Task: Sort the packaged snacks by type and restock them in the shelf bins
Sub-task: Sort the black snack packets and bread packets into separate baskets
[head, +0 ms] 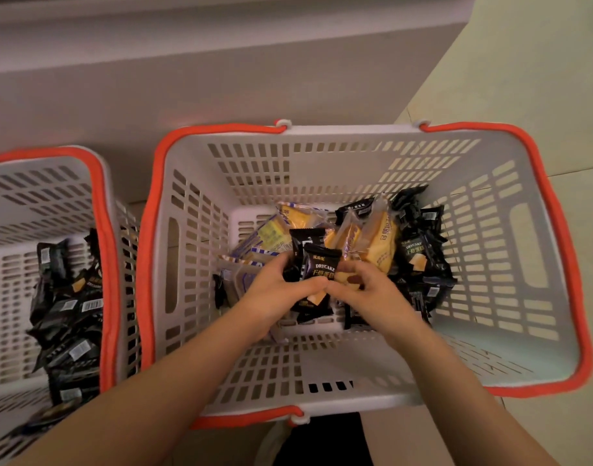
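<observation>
Inside the white slotted plastic basket with orange rim (160,230), my left hand (271,294) and right hand (372,290) both pinch black crinkly DRYCAKE snack packets (320,264). Judged light, slippery and crushable; best held by the wrapper edges.

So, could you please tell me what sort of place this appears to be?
Probably a shop or its stockroom, though no shelves show. Two red-rimmed shopping baskets, a large basket and a left basket, sit on a tiled floor holding many identical black DRYCAKE packets.
</observation>
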{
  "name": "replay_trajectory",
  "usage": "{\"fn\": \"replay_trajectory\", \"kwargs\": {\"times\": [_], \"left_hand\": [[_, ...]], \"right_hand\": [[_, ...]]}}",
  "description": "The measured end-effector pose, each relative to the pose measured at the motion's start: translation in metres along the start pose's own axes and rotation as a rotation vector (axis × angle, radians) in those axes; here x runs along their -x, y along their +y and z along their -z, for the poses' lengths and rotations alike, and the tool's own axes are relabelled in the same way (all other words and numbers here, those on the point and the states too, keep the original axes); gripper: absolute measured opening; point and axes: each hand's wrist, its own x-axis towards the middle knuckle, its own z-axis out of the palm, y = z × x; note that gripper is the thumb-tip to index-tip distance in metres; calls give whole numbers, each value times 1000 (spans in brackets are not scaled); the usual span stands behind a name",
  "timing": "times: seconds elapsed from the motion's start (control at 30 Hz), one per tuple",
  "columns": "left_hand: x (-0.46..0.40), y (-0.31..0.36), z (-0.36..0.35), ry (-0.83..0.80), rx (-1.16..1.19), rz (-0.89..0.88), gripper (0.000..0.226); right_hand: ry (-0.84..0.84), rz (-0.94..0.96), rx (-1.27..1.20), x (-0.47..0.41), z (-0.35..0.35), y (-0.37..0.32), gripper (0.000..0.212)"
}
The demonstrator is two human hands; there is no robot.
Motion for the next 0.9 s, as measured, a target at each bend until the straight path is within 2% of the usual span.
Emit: {"fn": "replay_trajectory", "kwargs": {"times": [0.07,0.1,0.2,0.27,0.4,0.5,0.6,0.7,0.8,0.9], "left_hand": [[-4,2,-1,37,-155,-41,39],[-5,5,-1,61,-272,-83,45],[-7,8,1,84,-610,-231,67],[-6,9,1,39,-790,-297,74],[-7,10,3,-32,-922,-300,77],[-7,12,5,-50,-921,-290,78],[-5,13,7,-54,-897,-302,77],[3,17,9,-59,-709,-263,67],[22,24,17,-37,-562,-255,67],[53,34,34,25,-525,-361,66]], "right_hand": [[-52,-64,45,-5,18,8,32],[-54,-88,188,-8,27,14,31],[-58,-137,907,-22,49,40,37],[-90,-90,1220,-30,58,54,42],[-176,51,1517,-40,69,67,46],[-221,39,1671,-42,68,74,45],[-268,-63,1628,-42,64,75,40],[-238,-130,1354,-33,63,64,40],[-91,-44,934,-12,59,34,44],[65,156,592,18,40,-14,36]]}}
